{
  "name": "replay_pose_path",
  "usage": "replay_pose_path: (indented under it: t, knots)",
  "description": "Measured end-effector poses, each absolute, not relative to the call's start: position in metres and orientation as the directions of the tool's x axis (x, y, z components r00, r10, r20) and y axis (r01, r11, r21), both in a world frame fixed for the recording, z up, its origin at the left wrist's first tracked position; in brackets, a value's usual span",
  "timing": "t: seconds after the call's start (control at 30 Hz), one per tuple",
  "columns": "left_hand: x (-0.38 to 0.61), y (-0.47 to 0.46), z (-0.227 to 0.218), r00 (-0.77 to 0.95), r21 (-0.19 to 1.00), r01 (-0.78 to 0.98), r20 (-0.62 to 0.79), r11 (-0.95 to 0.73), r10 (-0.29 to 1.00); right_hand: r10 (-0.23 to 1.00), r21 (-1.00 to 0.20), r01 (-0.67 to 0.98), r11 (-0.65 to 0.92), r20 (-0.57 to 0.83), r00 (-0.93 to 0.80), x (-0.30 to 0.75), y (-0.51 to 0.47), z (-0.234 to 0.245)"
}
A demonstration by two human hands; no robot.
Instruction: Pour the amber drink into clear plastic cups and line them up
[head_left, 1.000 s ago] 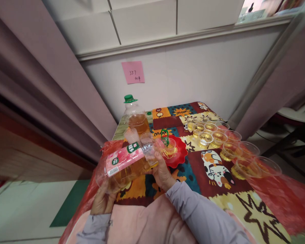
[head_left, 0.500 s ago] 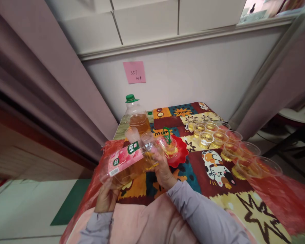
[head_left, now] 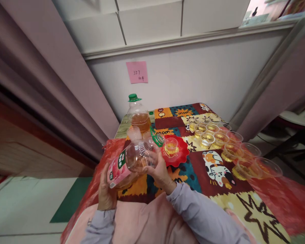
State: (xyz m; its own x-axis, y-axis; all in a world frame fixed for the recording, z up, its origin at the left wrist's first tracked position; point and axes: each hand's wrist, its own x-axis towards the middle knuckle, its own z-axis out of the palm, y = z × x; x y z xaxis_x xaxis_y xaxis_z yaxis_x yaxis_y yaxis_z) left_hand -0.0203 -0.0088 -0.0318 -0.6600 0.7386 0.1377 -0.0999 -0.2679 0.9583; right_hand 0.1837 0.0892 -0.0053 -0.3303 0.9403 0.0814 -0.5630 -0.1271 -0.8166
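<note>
A large clear bottle (head_left: 132, 159) of amber liquid with a pink label is tilted, its mouth and green handle ring pointing toward a small clear cup (head_left: 171, 145) on a red scalloped plate (head_left: 181, 154). My left hand (head_left: 105, 193) is closed round the bottle's base end. My right hand (head_left: 159, 171) is wrapped under its shoulder near the neck. The cup holds some amber liquid.
A second large bottle (head_left: 138, 115) with a green cap stands at the table's far left. Two empty clear cups (head_left: 134, 133) sit behind the held bottle. Several cups of amber liquid (head_left: 220, 139) line the right side of the patterned tablecloth (head_left: 218, 176). A pink note (head_left: 136, 72) hangs on the wall.
The bottle has swung from nearly horizontal to a steeper tilt, its mouth moving right toward the cup on the red plate. Both hands shifted with it.
</note>
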Motion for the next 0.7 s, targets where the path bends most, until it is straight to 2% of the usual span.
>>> replay_pose_path:
  t: [0.1,0.23,0.43,0.57,0.7]
  knots:
    - [-0.021,-0.008,-0.032,-0.647,0.946,-0.139,0.138,-0.294,0.75,0.913,-0.829,-0.549,-0.105,0.139,-0.383,0.184,0.085,-0.004]
    - [-0.023,-0.006,-0.034,-0.665,0.944,-0.068,0.198,-0.322,0.72,0.898,-0.822,-0.565,-0.076,0.19,-0.398,0.184,0.083,-0.003]
    - [-0.033,-0.011,-0.032,-0.563,0.918,0.272,0.395,-0.288,0.726,0.911,-0.834,-0.547,-0.072,0.169,-0.377,0.185,0.088,-0.012]
    - [-0.041,-0.016,-0.029,-0.514,0.902,0.393,0.379,-0.181,0.77,0.888,-0.837,-0.54,-0.089,0.178,-0.424,0.187,0.09,-0.014]
    - [-0.041,-0.015,-0.027,-0.541,0.91,0.384,0.359,-0.157,0.761,0.876,-0.85,-0.515,-0.114,0.158,-0.456,0.19,0.09,-0.009]
